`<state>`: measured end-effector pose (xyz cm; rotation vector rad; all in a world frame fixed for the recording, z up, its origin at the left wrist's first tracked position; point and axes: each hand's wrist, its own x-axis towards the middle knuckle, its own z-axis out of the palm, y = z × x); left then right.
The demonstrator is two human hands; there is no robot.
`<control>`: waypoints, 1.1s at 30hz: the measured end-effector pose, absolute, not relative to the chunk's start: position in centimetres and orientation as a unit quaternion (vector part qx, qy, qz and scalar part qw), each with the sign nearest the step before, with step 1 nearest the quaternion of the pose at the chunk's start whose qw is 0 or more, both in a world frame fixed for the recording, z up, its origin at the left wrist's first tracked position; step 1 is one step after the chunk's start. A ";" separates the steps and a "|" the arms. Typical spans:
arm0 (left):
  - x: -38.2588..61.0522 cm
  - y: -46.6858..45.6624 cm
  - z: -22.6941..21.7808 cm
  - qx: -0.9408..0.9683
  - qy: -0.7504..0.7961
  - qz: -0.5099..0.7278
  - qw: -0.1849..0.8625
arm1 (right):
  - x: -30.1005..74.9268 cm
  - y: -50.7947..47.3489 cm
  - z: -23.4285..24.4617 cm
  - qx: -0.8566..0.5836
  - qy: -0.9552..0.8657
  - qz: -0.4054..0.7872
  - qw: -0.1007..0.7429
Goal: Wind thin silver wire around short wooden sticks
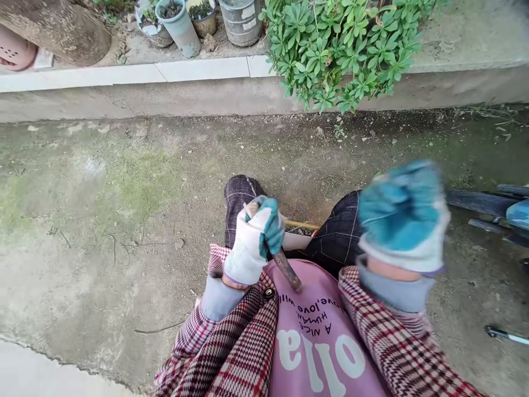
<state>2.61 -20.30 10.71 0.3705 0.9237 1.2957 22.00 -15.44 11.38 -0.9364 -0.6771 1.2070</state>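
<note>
My left hand [258, 234], in a white knit glove with a teal coated palm, is wrapped round a short wooden stick [288, 271]. The brown lower end of the stick points down toward my lap, and its pale upper end pokes out above the fist. My right hand [403, 215] wears a matching glove and is raised over my right knee, apart from the stick. Motion smears its fingers, so their position is unclear. Between my knees a thin yellow rod [303, 225] shows partly, its ends hidden.
Ahead runs a low ledge with a white tile edge [198, 70], bearing a light blue pot [181, 30], a grey bucket [241, 22] and a leafy green bush [343, 49]. Dark metal parts [481, 204] and a thin rod [508, 335] are at the right. Twigs lie on the concrete ground.
</note>
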 end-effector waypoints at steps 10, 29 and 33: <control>2.7 -20.0 11.5 0.171 0.427 0.608 0.647 | 20.3 -19.3 9.0 -0.441 -0.455 0.673 0.383; 1.1 -20.4 8.5 0.461 0.644 0.414 0.449 | 18.6 -17.3 10.3 -0.473 -0.445 0.627 0.430; 1.2 -20.9 8.3 0.511 0.637 0.384 0.429 | 18.6 -16.9 10.8 -0.464 -0.457 0.637 0.412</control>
